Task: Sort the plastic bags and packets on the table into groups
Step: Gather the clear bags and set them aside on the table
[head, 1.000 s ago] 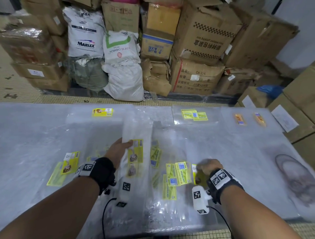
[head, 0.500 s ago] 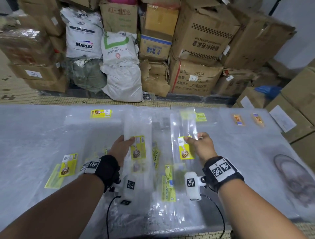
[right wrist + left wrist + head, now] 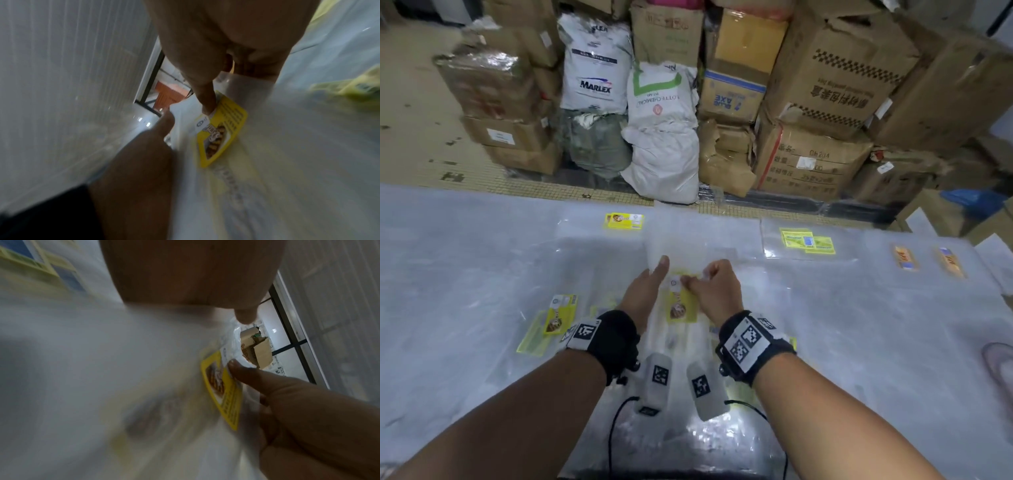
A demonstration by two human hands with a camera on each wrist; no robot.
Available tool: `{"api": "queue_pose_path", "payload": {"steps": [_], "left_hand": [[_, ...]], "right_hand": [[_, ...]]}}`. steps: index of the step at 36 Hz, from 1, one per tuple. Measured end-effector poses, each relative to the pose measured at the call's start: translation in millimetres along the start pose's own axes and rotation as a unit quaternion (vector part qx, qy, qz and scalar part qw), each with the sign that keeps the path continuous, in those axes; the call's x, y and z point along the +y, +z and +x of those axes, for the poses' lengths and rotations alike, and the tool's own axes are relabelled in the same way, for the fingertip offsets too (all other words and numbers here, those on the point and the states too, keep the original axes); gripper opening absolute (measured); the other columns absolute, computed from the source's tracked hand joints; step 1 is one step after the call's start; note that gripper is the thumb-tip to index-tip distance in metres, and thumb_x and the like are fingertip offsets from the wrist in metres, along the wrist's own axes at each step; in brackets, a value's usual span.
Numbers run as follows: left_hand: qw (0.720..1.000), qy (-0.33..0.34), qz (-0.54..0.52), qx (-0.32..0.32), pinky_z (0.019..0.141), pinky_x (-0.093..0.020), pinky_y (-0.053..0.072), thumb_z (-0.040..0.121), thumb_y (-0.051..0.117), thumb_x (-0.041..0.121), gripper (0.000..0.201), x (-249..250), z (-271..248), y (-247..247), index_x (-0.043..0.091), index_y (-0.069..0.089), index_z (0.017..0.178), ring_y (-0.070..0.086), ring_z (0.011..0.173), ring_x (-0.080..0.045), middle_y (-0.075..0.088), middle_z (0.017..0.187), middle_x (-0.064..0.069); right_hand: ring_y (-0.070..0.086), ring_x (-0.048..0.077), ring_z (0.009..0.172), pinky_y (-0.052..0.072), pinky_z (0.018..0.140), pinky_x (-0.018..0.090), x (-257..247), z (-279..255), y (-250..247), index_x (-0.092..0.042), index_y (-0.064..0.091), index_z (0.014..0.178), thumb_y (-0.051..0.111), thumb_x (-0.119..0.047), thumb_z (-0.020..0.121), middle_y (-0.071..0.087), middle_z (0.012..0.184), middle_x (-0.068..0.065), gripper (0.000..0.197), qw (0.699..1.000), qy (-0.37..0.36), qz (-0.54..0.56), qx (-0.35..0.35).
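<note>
Long clear plastic bags (image 3: 674, 339) with a yellow label (image 3: 681, 306) are held over the middle of the table (image 3: 465, 274). My left hand (image 3: 654, 284) grips this stack at its left edge, thumb pointing up. My right hand (image 3: 698, 281) pinches a clear bag at the top of its label, against the stack. In the left wrist view the yellow label (image 3: 224, 395) sits beside the right hand's finger. The right wrist view shows my finger pressing the label (image 3: 222, 129), with the left thumb close by. Both wrist views are blurred.
More labelled clear bags lie around: one at the left (image 3: 560, 313), one at the far middle (image 3: 624, 221), a green-yellow one far right (image 3: 808, 241). Two orange packets (image 3: 904, 257) lie at the right. Cardboard boxes and white sacks (image 3: 664, 137) are stacked behind the table.
My right hand picked a yellow-labelled bag from the pile at the right, lifted it and carried it left against the stack in my left hand. The left hand rose slightly.
</note>
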State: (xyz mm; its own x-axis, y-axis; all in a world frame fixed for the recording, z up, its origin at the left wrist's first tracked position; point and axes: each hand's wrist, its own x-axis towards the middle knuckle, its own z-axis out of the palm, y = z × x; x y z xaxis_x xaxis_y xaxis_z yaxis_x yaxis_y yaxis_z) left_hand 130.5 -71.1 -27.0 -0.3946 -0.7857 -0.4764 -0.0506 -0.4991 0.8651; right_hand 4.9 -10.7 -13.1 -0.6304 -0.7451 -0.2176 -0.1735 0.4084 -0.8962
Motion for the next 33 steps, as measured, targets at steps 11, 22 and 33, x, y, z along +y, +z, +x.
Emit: {"api": "queue_pose_path", "payload": {"steps": [11,22,33], "left_hand": [[0.991,0.037,-0.019,0.123,0.082,-0.039,0.054,0.093,0.064,0.01,0.017,5.4,-7.4,-97.7,0.007,0.065,0.11,0.067,0.079,-0.023,0.07,0.105,-0.016],[0.98,0.02,-0.067,0.186,0.067,-0.038,0.056,0.094,0.062,0.01,0.029,9.3,-17.5,-211.8,0.0,0.061,0.121,0.068,0.072,-0.025,0.069,0.097,-0.013],[0.976,-0.007,-0.089,0.198,0.062,-0.039,0.058,0.096,0.056,0.008,0.021,11.9,-22.0,-254.7,0.0,0.06,0.116,0.07,0.068,-0.028,0.07,0.092,-0.014]], "right_hand": [[0.055,0.019,0.09,0.037,0.075,0.025,-15.2,8.2,37.7,-0.013,0.053,0.102,0.059,-0.035,0.094,0.058,0.096,-0.001,0.024,0.996,-0.025,-0.071,-0.04],[0.067,0.025,0.085,0.051,0.068,0.029,14.5,20.1,41.3,-0.006,0.07,0.09,0.066,-0.028,0.083,0.071,0.09,0.009,0.024,0.943,0.089,-0.286,-0.147],[0.061,0.028,0.103,0.05,0.083,0.036,4.1,2.8,89.8,-0.014,0.051,0.106,0.066,-0.046,0.084,0.062,0.106,0.002,0.042,0.925,0.047,-0.341,-0.16]]}}
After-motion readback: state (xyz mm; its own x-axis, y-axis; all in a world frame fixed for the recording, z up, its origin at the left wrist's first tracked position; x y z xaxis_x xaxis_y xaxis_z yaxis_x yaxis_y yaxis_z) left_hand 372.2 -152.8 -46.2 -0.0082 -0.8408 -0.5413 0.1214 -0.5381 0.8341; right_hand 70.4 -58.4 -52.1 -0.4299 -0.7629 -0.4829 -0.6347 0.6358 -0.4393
